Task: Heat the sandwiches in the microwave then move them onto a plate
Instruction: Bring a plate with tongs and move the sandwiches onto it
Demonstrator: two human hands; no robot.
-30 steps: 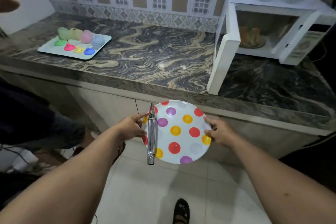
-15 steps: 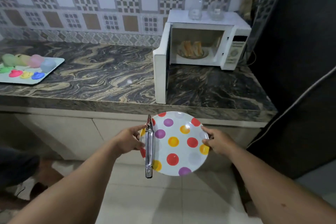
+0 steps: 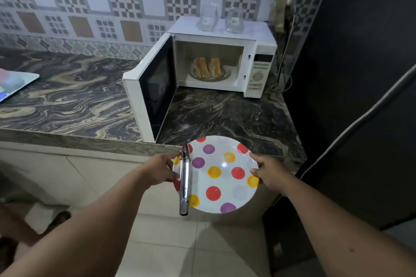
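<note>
Compared with the earlier views, the microwave (image 3: 221, 60) is now seen squarely ahead and closer, its door (image 3: 149, 90) swung wide, and the plate (image 3: 217, 174) has been brought up until its far rim overlaps the counter edge (image 3: 281, 159). This is judged to mean that the heating is over and the plate is about to be set down in front of the opening, so that the transfer can begin.

The plate is held level between both hands. Its left rim is pinched by the left hand (image 3: 161, 170), and the closed metal tongs (image 3: 184, 181) are pressed against that rim under the same fingers, the handle end jutting out past the near rim. The right rim is gripped by the right hand (image 3: 267, 172), thumb on top, the remaining fingers hidden beneath.

The sandwiches (image 3: 207, 67) stand upright on the glass turntable (image 3: 226, 74) inside the cavity, well beyond the fingertips of both hands and slightly to the left of the right hand. Nothing lies on the plate yet.
</note>
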